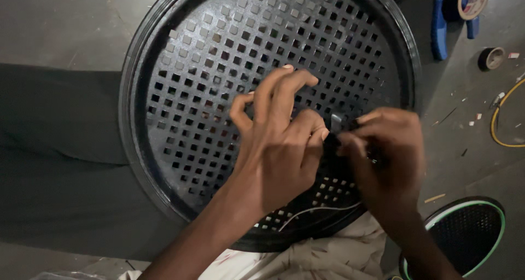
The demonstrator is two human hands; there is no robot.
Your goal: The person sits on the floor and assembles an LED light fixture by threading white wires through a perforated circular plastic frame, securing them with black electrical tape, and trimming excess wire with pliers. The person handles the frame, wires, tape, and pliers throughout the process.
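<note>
Both our left hand (279,149) and right hand (385,149) pinch a small dark part (334,139), light-looking and fiddly, against the large round black perforated metal grille (219,56), seemingly stiff, over our lap.

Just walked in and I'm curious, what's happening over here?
A person bends over a large round black perforated grille lying on grey cloth. Both hands meet near its lower right: the left hand and the right hand pinch a small dark part against the mesh. A thin white wire runs across the grille's lower edge. A smaller round grille, tape rolls and a yellow cable lie to the right.
</note>
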